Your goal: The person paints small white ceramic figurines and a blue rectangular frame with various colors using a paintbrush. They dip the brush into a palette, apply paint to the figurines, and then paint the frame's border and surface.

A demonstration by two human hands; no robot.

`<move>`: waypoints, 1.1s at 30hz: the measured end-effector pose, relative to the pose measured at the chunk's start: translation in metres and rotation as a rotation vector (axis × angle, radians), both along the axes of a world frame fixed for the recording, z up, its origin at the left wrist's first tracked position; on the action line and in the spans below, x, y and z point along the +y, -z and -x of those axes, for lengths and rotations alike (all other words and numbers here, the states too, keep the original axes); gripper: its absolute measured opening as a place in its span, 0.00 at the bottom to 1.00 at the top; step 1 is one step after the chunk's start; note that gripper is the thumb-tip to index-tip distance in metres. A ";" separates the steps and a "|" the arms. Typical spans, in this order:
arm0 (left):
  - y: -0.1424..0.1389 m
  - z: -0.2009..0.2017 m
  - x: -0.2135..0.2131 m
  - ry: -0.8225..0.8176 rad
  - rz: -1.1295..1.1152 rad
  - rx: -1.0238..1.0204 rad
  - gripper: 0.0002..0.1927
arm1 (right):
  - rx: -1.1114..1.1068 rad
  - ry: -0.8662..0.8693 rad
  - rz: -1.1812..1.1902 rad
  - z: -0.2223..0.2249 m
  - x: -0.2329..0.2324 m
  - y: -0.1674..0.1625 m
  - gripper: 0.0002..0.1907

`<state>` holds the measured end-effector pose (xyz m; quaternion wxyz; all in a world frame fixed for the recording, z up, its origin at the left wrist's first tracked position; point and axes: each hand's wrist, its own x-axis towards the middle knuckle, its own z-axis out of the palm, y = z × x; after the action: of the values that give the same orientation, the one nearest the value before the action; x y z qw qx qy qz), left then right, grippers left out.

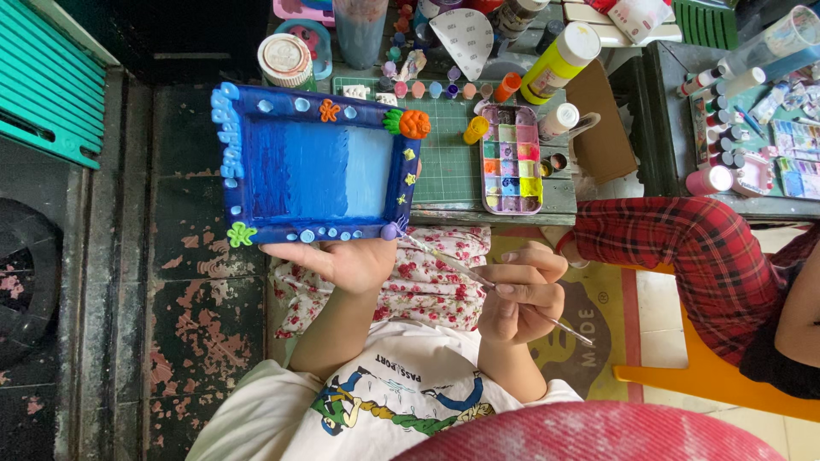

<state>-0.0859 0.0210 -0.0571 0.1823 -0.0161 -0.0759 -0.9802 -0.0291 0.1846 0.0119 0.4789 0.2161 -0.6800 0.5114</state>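
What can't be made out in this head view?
- Left hand: its fingers are hidden behind the blue rectangular painted frame with clay decorations.
- Thin paintbrush: mid-shaft is covered by the right hand; its bristle tip near the frame's corner is too small to tell if it touches.
- Rectangular paint palette with coloured wells: individual well contents are too small to make out.
- Person in a red plaid sleeve: cut off by the right edge.

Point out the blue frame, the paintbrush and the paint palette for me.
blue frame [312,166]: head view, on its painted blue centre panel.
paintbrush [444,260]: head view, on the shaft near the bristle end.
paint palette [511,160]: head view, on its colour wells.
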 end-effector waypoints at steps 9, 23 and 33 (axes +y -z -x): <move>0.004 0.000 -0.004 0.033 -0.057 0.064 0.54 | 0.032 -0.048 0.090 0.000 0.003 0.003 0.10; -0.023 0.001 0.003 0.003 0.026 0.176 0.51 | 0.049 0.005 0.014 0.001 -0.002 0.007 0.09; -0.015 0.000 0.001 -0.049 0.019 0.085 0.52 | 0.040 0.024 0.035 0.003 0.000 0.007 0.09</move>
<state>-0.0859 0.0223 -0.0416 0.2091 -0.0576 -0.0779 -0.9731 -0.0321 0.1847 0.0047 0.5021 0.2098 -0.6639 0.5130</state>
